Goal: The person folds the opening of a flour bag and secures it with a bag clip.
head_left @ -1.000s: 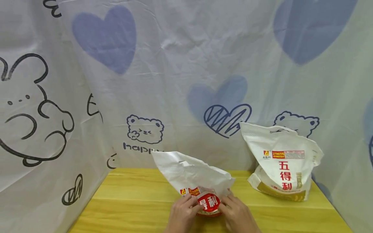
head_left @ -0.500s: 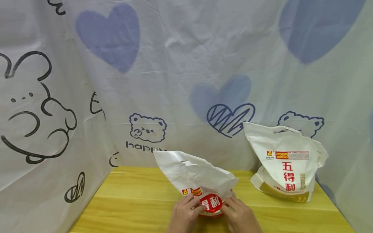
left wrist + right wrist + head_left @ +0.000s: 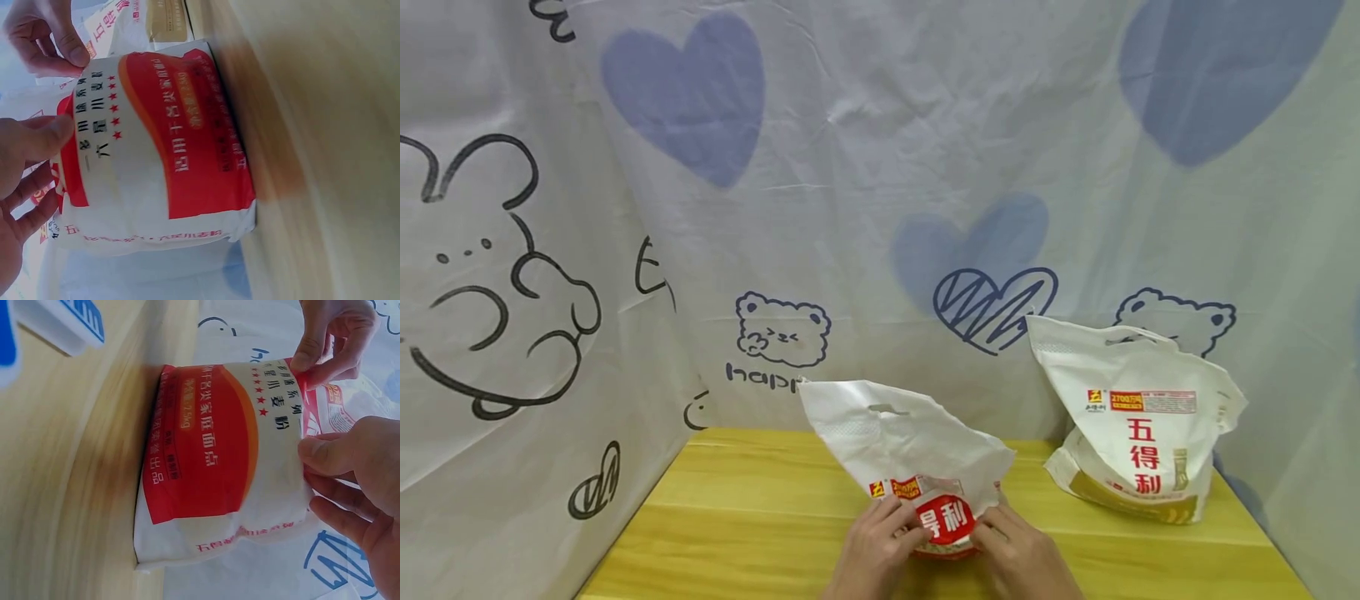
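A white and red flour bag (image 3: 943,523) stands on the table in front of me, its unfilled top leaning back and to the left, with a handle slot near the upper edge. My left hand (image 3: 874,542) pinches the bag's left side between thumb and fingers. On the other side my right hand (image 3: 1017,552) pinches it at about the same height. Both wrist views show the filled lower part of the flour bag (image 3: 150,137) resting on the wood, with the left hand (image 3: 25,162) and right hand (image 3: 365,478) at its upper part.
A second white flour bag (image 3: 1138,425) with a gold base stands at the back right. Behind everything hangs a printed white cloth (image 3: 850,250), which also closes in the sides. A blue and white plastic object (image 3: 72,322) shows at the right wrist view's corner.
The flour bag's loose top has straightened a little, and its handle slot now shows more plainly. Both hands keep their hold at nearly the same place. The head view has shifted slightly.
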`<state>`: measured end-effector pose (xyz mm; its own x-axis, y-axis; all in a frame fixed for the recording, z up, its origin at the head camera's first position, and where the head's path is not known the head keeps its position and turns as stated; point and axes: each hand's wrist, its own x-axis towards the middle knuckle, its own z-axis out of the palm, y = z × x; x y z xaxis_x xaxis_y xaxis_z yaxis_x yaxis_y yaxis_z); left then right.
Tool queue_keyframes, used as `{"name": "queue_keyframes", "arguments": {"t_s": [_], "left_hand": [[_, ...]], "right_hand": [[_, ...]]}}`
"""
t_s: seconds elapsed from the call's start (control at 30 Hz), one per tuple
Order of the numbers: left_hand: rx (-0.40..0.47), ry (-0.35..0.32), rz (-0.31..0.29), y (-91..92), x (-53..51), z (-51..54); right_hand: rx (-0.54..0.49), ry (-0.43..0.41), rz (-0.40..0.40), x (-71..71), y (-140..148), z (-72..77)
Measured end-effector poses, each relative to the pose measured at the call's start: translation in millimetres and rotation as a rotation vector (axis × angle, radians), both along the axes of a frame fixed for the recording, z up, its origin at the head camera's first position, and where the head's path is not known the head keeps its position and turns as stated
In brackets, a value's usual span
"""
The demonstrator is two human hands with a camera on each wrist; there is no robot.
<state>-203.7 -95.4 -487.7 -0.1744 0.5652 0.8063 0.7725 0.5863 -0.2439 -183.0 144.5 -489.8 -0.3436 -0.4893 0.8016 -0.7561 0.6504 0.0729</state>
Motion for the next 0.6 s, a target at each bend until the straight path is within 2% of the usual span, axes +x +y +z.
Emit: {"name": "queue_keyframes", "arguments": {"t_s": [0.13,0.27,0.33,0.53,0.6], "left_hand": [[0.026,-0.077,-0.041,0.3,3.0,9.7],[0.066,-0.105,-0.079,-0.4,3.7,24.1],[0.086,-0.112,-0.086,-1.3,3.0,32.6],[0.191,-0.154,-0.09,-4.2,-0.3,65.4],[0.24,-0.169,-0.108,-4.8,-0.8,78.5]], "right_hand": [[-0.05,-0.027,0.014,2.3,4,5.7],[-0.14,-0.079,0.008,4.5,8,15.4],[-0.218,-0.109,-0.002,5.4,10,21.7],[-0.519,-0.095,0.029,3.0,13,46.0],[-0.599,-0.145,0.012,2.3,14,53.4]]}}
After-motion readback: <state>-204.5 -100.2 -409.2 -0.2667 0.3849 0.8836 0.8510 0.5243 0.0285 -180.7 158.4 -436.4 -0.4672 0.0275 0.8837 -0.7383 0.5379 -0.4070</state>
